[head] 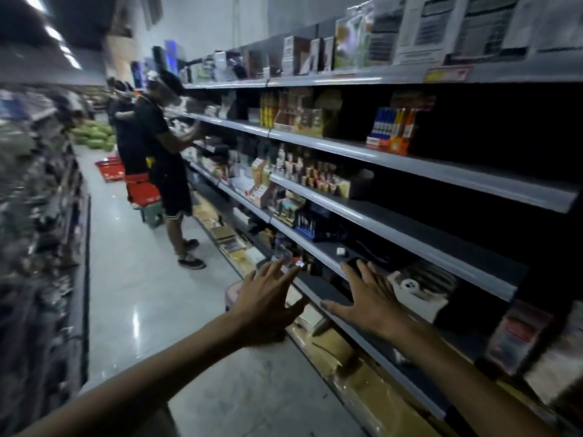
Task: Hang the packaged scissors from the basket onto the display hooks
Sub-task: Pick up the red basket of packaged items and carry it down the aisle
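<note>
Fingers spread and holding nothing, the left hand (265,307) and right hand (369,298) reach toward the near grey metal shelf (372,349), apparently between picks. No packaged scissors are discernible; a pale pink rim (232,287) below may be their basket.

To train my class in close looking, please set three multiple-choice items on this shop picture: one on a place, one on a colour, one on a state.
1. Where do the watermelons lie?
A) on the floor, far beyond the standing person
B) on the top shelf
C) on a trolley

2. What colour is the basket lying on the floor beyond that person?
A) blue
B) red
C) yellow

3. How are the left hand and the right hand?
A) both gripping scissors
B) the left holds a box
C) both open, holding nothing

Answers:
1 A, the green heap sits low at the far end.
2 B, its sides are plainly red.
3 C, both show spread fingers with nothing in them.
</note>
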The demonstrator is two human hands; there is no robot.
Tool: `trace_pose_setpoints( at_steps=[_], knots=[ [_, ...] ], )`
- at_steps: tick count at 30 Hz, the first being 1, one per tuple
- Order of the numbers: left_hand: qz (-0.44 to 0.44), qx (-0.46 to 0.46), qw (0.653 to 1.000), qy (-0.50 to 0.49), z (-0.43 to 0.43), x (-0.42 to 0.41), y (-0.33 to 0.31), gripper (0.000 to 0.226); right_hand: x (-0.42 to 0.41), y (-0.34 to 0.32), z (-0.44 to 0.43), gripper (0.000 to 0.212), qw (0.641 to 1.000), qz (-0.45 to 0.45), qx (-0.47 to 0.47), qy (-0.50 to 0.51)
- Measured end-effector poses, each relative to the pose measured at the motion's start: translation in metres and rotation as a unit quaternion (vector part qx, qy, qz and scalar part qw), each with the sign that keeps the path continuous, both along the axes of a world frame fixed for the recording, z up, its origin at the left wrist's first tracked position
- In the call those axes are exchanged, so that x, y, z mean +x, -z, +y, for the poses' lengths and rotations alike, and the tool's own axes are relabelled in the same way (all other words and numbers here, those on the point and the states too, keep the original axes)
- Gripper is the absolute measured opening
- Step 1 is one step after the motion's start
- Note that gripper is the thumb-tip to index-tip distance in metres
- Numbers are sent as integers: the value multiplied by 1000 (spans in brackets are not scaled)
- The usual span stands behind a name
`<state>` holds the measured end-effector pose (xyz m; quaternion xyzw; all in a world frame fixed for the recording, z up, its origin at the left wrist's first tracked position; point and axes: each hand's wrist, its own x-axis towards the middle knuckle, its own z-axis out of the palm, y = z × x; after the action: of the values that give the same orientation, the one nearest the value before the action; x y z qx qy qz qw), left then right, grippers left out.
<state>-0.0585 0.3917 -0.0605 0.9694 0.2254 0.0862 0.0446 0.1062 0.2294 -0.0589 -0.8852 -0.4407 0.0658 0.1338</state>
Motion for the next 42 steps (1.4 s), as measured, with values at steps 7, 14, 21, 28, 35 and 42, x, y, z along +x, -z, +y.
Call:
trace_pose_setpoints(
  at_steps=[7,14,21,28,35,42],
  knots=[
    [-22,-15,995,-99,111,-25,14,79,9,6,135,105,995,4,7,-96],
    [-15,-20,983,-183,207,-35,31,78,26,13,263,95,983,6,-2,-182],
    [5,-2,966,-258,300,-13,25,79,56,10,390,90,969,3,32,-244],
    [3,-2,945,-327,391,20,21,89,103,13,507,92,956,7,31,-291],
    [0,-16,922,-386,470,6,33,94,102,21,617,87,938,-1,40,-345],
    [-2,-5,910,-415,582,-35,53,81,58,35,745,87,922,-7,39,-386]
  ],
)
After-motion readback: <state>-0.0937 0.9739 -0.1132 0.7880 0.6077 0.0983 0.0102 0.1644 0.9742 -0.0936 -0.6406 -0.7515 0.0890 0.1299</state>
